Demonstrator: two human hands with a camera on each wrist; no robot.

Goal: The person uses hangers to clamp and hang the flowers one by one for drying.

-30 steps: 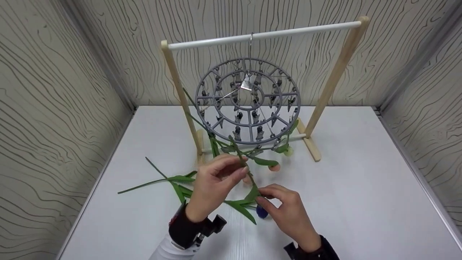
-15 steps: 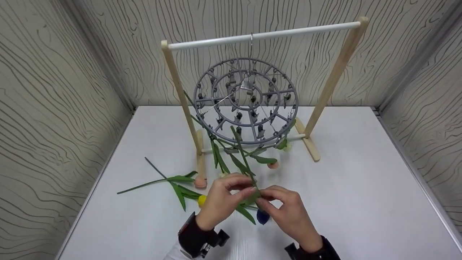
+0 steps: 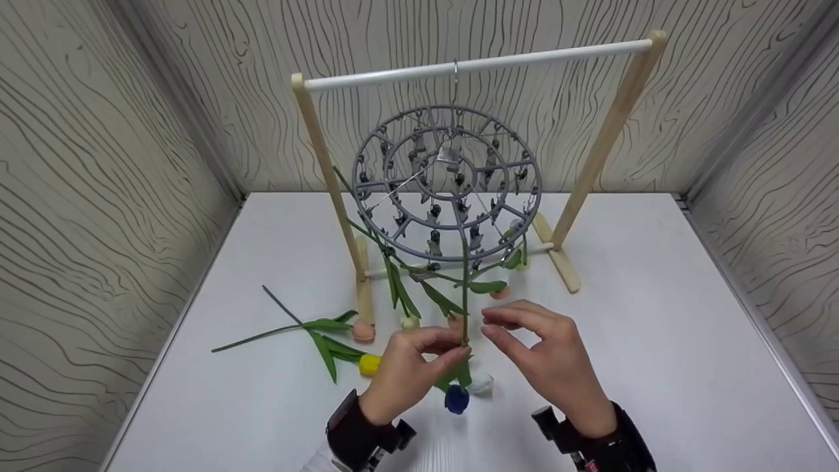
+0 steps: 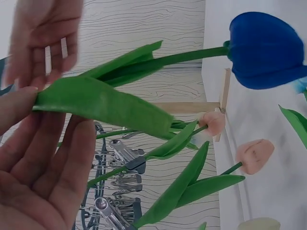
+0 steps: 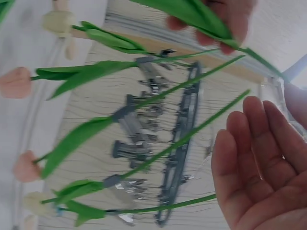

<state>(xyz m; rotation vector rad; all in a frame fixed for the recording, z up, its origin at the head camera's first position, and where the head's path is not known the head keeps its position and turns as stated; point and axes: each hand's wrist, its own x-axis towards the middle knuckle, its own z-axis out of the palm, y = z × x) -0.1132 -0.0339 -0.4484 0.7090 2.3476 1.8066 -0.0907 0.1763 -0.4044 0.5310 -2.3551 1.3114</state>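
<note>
My left hand (image 3: 419,367) pinches the stem of a blue artificial tulip (image 3: 457,398) near its leaves, thumb against fingers. The bloom hangs down and the stem rises toward the grey round clip hanger (image 3: 452,227). In the left wrist view, the blue bloom (image 4: 266,50) and a broad leaf (image 4: 103,101) are close up. Just to the right of the stem, my right hand (image 3: 554,347) holds nothing, its fingers apart from the flower. Several peach and pale tulips hang bloom-down from clips, among them a peach tulip (image 5: 17,82) in the right wrist view.
A wooden stand with a white rod (image 3: 524,60) carries the hanger by its hook. On the white table (image 3: 655,341) lie a peach tulip (image 3: 364,330), a yellow tulip (image 3: 370,364) and a whitish tulip (image 3: 482,383). Patterned walls enclose the table.
My left hand has slid down the stem to the leaf base. My right hand has let go and moved up and right. The blue tulip has swung to nearly upright, bloom down.
</note>
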